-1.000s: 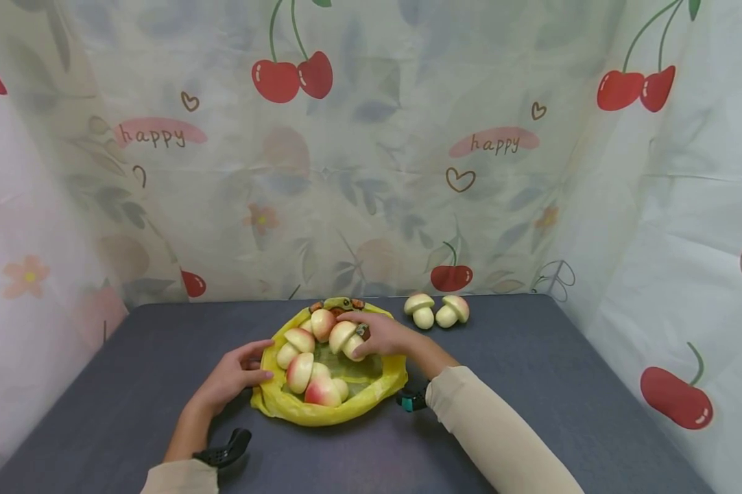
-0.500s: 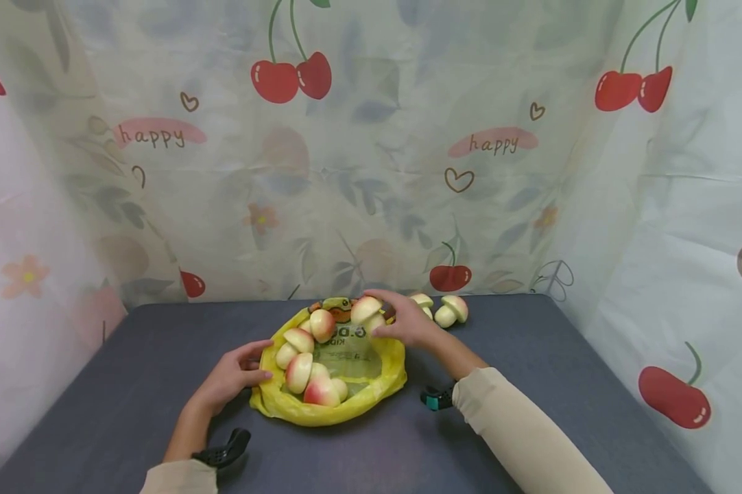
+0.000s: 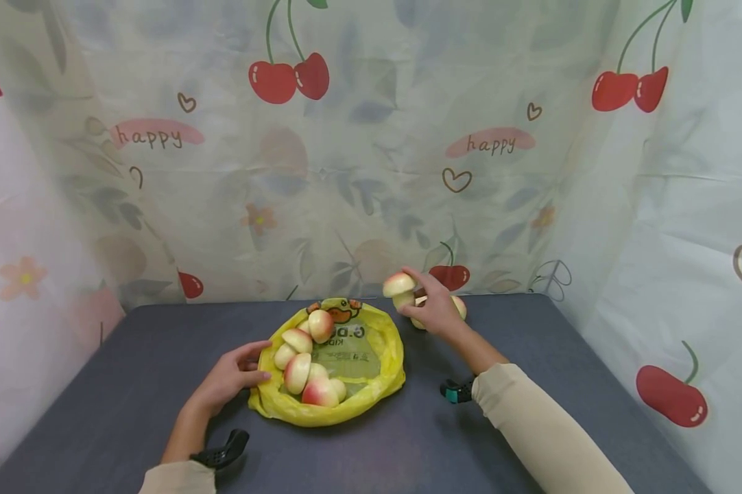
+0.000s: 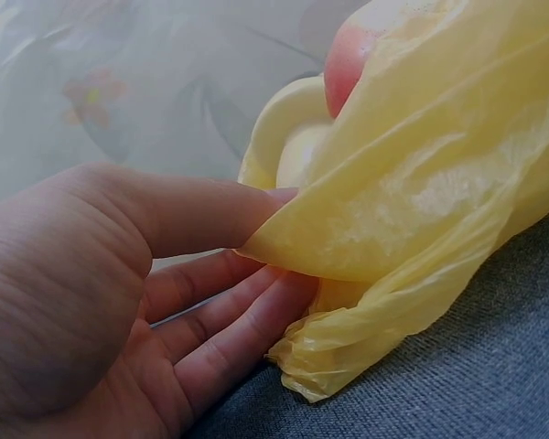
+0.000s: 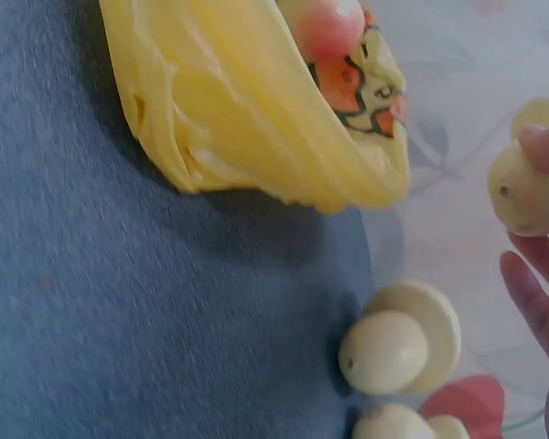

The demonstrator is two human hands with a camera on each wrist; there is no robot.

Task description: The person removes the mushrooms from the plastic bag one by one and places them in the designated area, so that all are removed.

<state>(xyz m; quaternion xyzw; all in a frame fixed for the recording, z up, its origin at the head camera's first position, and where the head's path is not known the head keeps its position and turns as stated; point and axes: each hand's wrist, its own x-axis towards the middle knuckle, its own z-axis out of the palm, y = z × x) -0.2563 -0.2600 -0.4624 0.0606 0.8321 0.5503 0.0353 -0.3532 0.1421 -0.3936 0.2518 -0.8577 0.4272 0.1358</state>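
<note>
My right hand [image 3: 437, 310] pinches a toy mushroom [image 3: 398, 284] with a cream stem and a pink-tinged cap, held up beyond the right side of a yellow plastic bag [image 3: 340, 414]. In the right wrist view the held mushroom [image 5: 520, 194] shows its stem end between thumb and fingers. My left hand [image 3: 223, 379] pinches the bag's left rim between thumb [image 4: 210, 215] and fingers. Several more mushrooms [image 3: 320, 392] lie along the left side inside the open bag. Printed lettering and a duck picture [image 3: 341, 312] show on its inner side.
Two mushrooms stand at the back of the dark table [image 3: 500, 412]; one [image 3: 460, 306] is partly behind my right hand, and the other [image 5: 384, 351] shows better in the right wrist view. A cherry-print curtain [image 3: 346, 171] rises at the table's back edge and sides.
My right hand has lifted the mushroom out of the bag and carried it right and back, near the two on the table. My left hand stays at the bag's rim.
</note>
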